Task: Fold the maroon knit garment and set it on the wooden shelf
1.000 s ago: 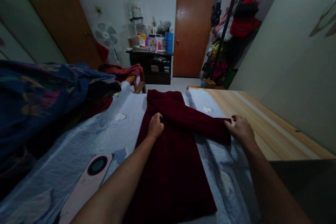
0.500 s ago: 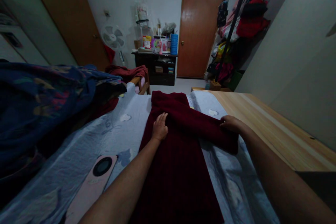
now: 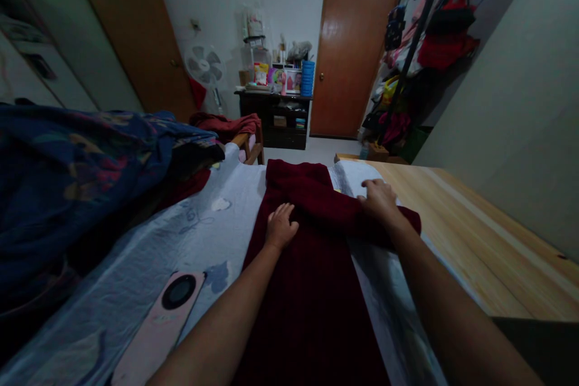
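A dark red long-sleeved garment (image 3: 312, 289) lies stretched along the bed, its body narrowed and one sleeve (image 3: 335, 211) laid across to the right. My left hand (image 3: 281, 226) rests on the upper body of the garment, fingers extended and holding nothing. Over the sleeve's far edge is my right hand (image 3: 380, 198), its fingers apart and slightly bent; its palm side is hidden. The sleeve's end sticks out to the right of my right wrist.
A pink phone (image 3: 158, 325) lies on the light blue bedsheet (image 3: 199, 241) at left. Behind it is a heap of blue floral cloth (image 3: 90, 181). A wooden surface (image 3: 474, 217) borders the bed at right. A fan (image 3: 205, 66) and a dark cabinet (image 3: 253, 111) stand beyond.
My right hand has let go of the sleeve near its end and moved left and up along it. My left hand stays on the garment. The view has shifted slightly.
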A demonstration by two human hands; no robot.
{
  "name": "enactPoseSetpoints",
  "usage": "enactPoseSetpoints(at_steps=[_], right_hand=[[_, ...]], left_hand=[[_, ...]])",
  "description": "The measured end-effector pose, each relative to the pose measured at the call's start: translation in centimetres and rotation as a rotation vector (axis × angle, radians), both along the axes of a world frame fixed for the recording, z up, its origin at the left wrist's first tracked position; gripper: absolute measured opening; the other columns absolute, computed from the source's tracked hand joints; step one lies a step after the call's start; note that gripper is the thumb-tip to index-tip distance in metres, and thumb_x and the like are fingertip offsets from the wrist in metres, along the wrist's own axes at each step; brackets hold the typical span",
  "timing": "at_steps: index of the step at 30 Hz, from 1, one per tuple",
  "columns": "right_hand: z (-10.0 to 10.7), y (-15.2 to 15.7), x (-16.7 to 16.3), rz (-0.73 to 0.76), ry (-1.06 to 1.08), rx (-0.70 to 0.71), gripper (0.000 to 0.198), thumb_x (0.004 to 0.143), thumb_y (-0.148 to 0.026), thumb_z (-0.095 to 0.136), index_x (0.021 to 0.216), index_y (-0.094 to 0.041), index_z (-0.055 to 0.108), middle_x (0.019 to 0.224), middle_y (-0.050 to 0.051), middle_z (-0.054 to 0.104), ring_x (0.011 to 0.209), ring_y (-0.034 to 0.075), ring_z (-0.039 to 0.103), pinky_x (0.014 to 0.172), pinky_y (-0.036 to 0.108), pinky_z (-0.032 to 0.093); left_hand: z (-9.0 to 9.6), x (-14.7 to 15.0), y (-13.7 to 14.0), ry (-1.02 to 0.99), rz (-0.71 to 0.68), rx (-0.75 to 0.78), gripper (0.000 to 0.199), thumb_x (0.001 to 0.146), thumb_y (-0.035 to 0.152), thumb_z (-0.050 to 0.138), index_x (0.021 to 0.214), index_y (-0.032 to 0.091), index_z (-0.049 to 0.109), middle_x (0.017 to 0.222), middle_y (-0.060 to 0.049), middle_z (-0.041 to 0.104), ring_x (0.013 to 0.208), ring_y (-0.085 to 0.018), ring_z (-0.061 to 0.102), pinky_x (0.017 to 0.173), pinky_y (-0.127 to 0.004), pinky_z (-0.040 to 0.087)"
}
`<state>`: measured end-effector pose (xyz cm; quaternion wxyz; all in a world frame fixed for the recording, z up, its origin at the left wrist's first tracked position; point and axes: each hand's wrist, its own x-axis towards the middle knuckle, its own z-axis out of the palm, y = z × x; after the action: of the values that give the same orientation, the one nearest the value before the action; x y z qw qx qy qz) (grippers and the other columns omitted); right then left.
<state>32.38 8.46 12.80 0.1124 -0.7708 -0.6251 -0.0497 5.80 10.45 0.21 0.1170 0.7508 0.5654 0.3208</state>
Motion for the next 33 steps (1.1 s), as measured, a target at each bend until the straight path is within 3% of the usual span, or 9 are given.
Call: enactPoseSetpoints(at_steps=[4,7,9,14,17,24,27,31,33], right_hand=[[-0.3,3.8,-9.9,0.460,0.269,0.067,0.038,0.084,-0.023,0.052,0.121,-0.016,0.059,0.129,0.012,0.053,0.120,0.023,0.047,0.103,0.034,0.035],[-1.5,6.3,-15.4,0.560,0.359,0.089,0.043,0.088,-0.021,0.043,0.130,-0.016,0.052,0.141,0.010,0.046,0.129,0.019,0.041,0.106,0.031,0.032],[-2.8,7.4,-17.3,0.544,0.379,0.087,0.045,0.091,-0.021,0.039,0.135,-0.015,0.047,0.145,0.010,0.043,0.134,0.018,0.037,0.109,0.032,0.030],[-7.1,8.4,-17.7,0.343,0.337,-0.016,0.047,0.093,-0.032,0.041,0.138,-0.020,0.045,0.149,0.008,0.039,0.139,0.028,0.029,0.112,0.051,0.020],[-9.2,8.3,-17.1,0.274,0.313,-0.008,0.044,0.093,-0.038,0.040,0.134,-0.024,0.050,0.147,0.006,0.042,0.139,0.029,0.029,0.112,0.051,0.018],[-11.3,8.6,-17.0,0.229,0.288,0.091,0.046,0.093,-0.040,0.037,0.132,-0.021,0.054,0.143,0.007,0.047,0.135,0.029,0.035,0.110,0.046,0.022],[-11.7,8.6,-17.2,0.224,0.261,0.136,0.047,0.093,-0.040,0.038,0.132,-0.021,0.054,0.143,0.007,0.048,0.134,0.029,0.036,0.110,0.046,0.021],[-11.9,8.5,-17.3,0.220,0.263,0.149,0.047,0.092,-0.040,0.039,0.132,-0.021,0.054,0.143,0.007,0.048,0.134,0.029,0.036,0.110,0.045,0.020],[-11.8,8.5,-17.3,0.213,0.265,0.135,0.047,0.092,-0.040,0.039,0.133,-0.021,0.054,0.143,0.007,0.047,0.135,0.029,0.035,0.111,0.045,0.020]], left_hand=[[0.1,-0.4,0.1,-0.135,-0.025,0.013,0.035,0.081,0.020,0.050,0.114,0.018,0.062,0.128,-0.011,0.060,0.125,-0.025,0.050,0.107,-0.044,0.037],[0.1,-0.9,0.1,-0.313,-0.014,-0.020,0.030,0.090,0.022,0.039,0.109,0.020,0.061,0.115,-0.008,0.067,0.110,-0.022,0.060,0.099,-0.040,0.044],[0.0,-1.2,0.2,-0.452,0.035,-0.038,0.028,0.092,0.023,0.035,0.110,0.021,0.056,0.109,-0.007,0.068,0.102,-0.020,0.064,0.093,-0.038,0.048],[-0.4,-1.5,0.7,-0.647,0.133,-0.063,0.028,0.087,0.015,0.037,0.112,0.020,0.048,0.101,-0.006,0.068,0.096,-0.017,0.065,0.089,-0.034,0.049],[-0.5,-1.6,0.9,-0.637,0.177,-0.047,0.033,0.080,0.009,0.038,0.109,0.020,0.049,0.100,-0.006,0.066,0.097,-0.018,0.064,0.094,-0.035,0.047],[0.0,-2.2,0.6,-0.542,0.202,0.044,0.033,0.073,0.008,0.044,0.102,0.021,0.053,0.107,-0.007,0.062,0.105,-0.021,0.058,0.101,-0.039,0.044],[-0.1,-3.5,2.1,-0.420,0.222,0.077,0.037,0.071,0.009,0.048,0.105,0.021,0.053,0.111,-0.008,0.061,0.112,-0.023,0.056,0.105,-0.042,0.040],[0.1,-5.8,6.1,-0.246,0.320,-0.176,0.041,0.075,0.021,0.056,0.114,0.016,0.050,0.121,-0.016,0.061,0.120,-0.029,0.054,0.103,-0.043,0.040],[0.4,-6.6,8.2,-0.225,0.333,-0.255,0.040,0.079,0.031,0.055,0.116,0.015,0.051,0.118,-0.019,0.064,0.115,-0.030,0.058,0.098,-0.042,0.043]])
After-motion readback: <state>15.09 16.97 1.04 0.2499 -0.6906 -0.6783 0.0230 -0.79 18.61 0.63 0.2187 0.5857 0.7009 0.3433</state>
